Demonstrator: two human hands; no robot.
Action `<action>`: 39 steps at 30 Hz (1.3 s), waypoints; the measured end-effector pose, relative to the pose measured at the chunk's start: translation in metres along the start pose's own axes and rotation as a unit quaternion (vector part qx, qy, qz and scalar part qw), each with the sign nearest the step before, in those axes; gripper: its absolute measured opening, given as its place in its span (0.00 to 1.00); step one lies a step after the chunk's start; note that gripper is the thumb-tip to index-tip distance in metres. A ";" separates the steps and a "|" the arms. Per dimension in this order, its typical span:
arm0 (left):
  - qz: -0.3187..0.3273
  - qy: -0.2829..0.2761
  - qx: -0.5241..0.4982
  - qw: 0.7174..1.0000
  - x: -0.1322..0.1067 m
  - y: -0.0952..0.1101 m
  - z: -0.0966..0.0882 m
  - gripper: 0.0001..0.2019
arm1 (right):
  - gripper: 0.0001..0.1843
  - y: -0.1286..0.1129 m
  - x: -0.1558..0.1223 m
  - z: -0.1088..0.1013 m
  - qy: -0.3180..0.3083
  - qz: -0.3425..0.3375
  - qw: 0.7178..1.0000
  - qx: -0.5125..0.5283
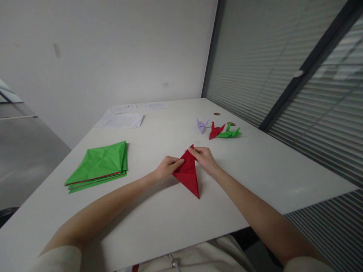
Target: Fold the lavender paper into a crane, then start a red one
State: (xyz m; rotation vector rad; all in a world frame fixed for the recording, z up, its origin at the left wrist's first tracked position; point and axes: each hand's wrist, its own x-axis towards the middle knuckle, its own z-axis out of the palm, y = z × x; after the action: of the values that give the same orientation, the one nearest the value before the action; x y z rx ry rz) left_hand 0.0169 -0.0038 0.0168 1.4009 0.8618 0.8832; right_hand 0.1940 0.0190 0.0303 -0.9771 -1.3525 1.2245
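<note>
A red sheet of paper, folded into a long triangle, lies on the white table in front of me, its sharp tip pointing toward me. My left hand pinches its left edge with fingers pressed together. My right hand grips the upper right corner near the top point, fingers curled onto the paper.
A stack of creased green sheets with a red one among them lies at the left. Three finished folded figures stand farther back: lilac, red, green. White printed papers lie at the far edge. Blinds run along the right.
</note>
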 end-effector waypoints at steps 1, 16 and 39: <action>0.013 0.024 -0.017 0.999 0.001 -0.001 -0.001 0.25 | 0.18 0.000 0.000 0.000 -0.026 0.013 1.000 0.008; -0.212 0.056 -0.293 0.931 0.005 0.015 -0.009 0.29 | 0.11 0.001 0.005 -0.007 0.033 -0.174 0.967 -0.183; -0.122 0.048 -0.417 0.899 0.001 -0.006 -0.014 0.19 | 0.22 -0.008 -0.021 0.011 -0.214 -0.234 0.917 -0.241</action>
State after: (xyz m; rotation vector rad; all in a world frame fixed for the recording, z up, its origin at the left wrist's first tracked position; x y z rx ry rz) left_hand 0.0047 0.0036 0.0104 0.4917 0.5912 0.9673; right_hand 0.1873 -0.0044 0.0352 -0.6548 -2.1602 0.7665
